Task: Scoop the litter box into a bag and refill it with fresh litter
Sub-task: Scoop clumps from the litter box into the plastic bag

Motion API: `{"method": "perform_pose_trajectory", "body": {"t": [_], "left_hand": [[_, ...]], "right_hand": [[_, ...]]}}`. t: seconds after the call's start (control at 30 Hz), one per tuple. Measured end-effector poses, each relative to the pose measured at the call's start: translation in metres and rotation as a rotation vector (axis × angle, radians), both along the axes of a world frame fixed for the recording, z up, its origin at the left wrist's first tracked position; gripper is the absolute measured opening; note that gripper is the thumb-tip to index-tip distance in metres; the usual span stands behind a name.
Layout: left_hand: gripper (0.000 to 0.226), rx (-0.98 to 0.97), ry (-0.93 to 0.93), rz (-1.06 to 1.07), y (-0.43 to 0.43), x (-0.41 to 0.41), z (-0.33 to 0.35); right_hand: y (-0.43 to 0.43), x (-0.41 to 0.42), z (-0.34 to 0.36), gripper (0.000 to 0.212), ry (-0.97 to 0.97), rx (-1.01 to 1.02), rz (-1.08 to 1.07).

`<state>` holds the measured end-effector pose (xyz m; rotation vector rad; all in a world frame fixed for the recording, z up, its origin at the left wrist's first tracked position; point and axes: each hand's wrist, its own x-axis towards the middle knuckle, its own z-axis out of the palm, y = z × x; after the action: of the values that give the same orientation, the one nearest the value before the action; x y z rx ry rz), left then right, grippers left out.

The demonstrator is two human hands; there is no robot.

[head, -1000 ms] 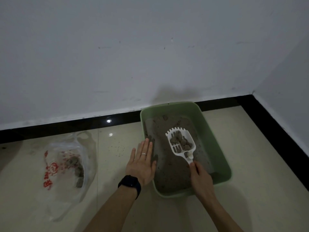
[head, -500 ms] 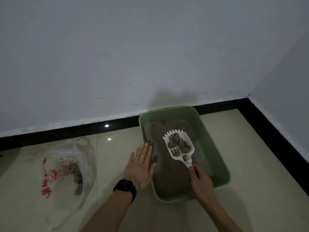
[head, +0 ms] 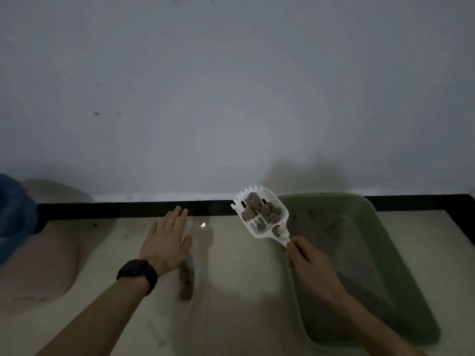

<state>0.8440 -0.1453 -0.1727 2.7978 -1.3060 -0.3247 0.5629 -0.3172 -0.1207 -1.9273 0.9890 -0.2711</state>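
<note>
The left hand [head: 164, 242] is held open and flat, low over the floor, with nothing gripped. A dark blurred patch [head: 186, 278] just beside it may be clumps in the clear bag, though this cannot be told. To the right, the white slotted scoop [head: 262, 217] is held raised and roughly level at the left rim of the green litter box [head: 334, 202], its thin handle pinched near the end by the curled fingers of the right hand [head: 308, 260]. The scoop is judged light and stiff, but the heaped clumps [head: 259, 209] look loose and crumbly, so a firm hold on the handle and a level carry are advised.
</note>
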Motion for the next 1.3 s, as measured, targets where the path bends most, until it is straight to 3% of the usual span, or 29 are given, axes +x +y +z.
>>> {"method": "perform_pose_trajectory", "body": {"t": [0.13, 0.3, 0.43, 0.57, 0.67, 0.9, 1.03, 1.17, 1.3], "left_hand": [[0.080, -0.069, 0.135, 0.316, 0.073, 0.021, -0.026], [0.096, -0.048, 0.433, 0.621, 0.119, 0.016, -0.059], [0.087, -0.084, 0.445, 0.630, 0.128, 0.015, -0.070], [0.070, -0.137, 0.415, 0.617, 0.126, 0.016, -0.067], [0.065, -0.157, 0.419, 0.578, 0.126, 0.017, -0.063], [0.060, -0.191, 0.428, 0.579, 0.131, 0.017, -0.059], [0.057, -0.178, 0.431, 0.587, 0.131, 0.016, -0.057], [0.056, -0.153, 0.432, 0.548, 0.123, 0.014, -0.052], [0.062, -0.054, 0.322, 0.490, 0.108, 0.012, -0.040]], "right_hand": [[0.032, 0.048, -0.003, 0.030, 0.099, -0.075, 0.206], [0.071, 0.094, -0.035, 0.028, 0.273, -0.155, 0.433], [0.095, 0.122, -0.059, 0.030, 0.418, -0.298, 0.574], [0.115, 0.149, -0.061, 0.022, 0.529, -0.569, 0.636], [0.131, 0.166, -0.055, 0.029, 0.631, -0.774, 0.704], [0.127, 0.163, -0.045, 0.018, 0.383, -1.137, 0.668], [0.114, 0.146, -0.042, 0.021, 0.374, -1.101, 0.642], [0.101, 0.129, -0.040, 0.026, 0.495, -0.980, 0.620], [0.084, 0.109, -0.022, 0.013, 0.413, -0.753, 0.484]]}}
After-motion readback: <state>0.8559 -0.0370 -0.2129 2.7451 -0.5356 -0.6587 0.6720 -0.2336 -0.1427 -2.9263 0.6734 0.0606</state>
